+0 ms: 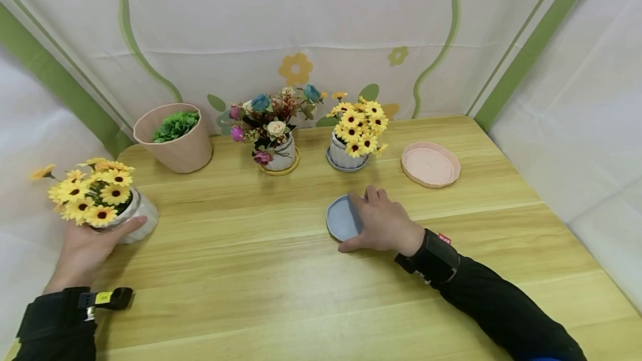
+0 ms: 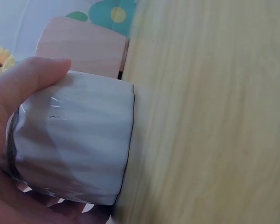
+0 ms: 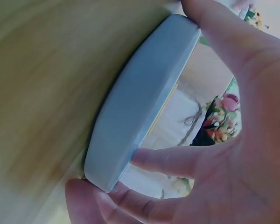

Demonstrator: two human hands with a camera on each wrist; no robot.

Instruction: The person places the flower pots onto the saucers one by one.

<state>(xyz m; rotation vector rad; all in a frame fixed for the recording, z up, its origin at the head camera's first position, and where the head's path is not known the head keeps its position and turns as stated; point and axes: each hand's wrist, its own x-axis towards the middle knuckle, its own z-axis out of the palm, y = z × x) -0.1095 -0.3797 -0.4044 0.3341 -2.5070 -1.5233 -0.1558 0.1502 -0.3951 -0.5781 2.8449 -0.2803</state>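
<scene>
Head view shows us our left hand [image 1: 85, 247] gripping a white pot [image 1: 134, 217] of yellow flowers [image 1: 90, 194] at the table's [image 1: 251, 294] left edge. Our right hand [image 1: 383, 222] grips an empty blue saucer [image 1: 342, 219] mid-table. Only the right wrist view shows fingers [image 3: 224, 42] curled around its rim.

The head view looks down across the table [image 1: 281, 272]; each wrist view sits close along that same tabletop.

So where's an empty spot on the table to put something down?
The near half of the table is bare wood, between the left hand on the white sunflower pot and the right hand on the blue saucer. The back row is crowded with pots and the pink saucer.
</scene>
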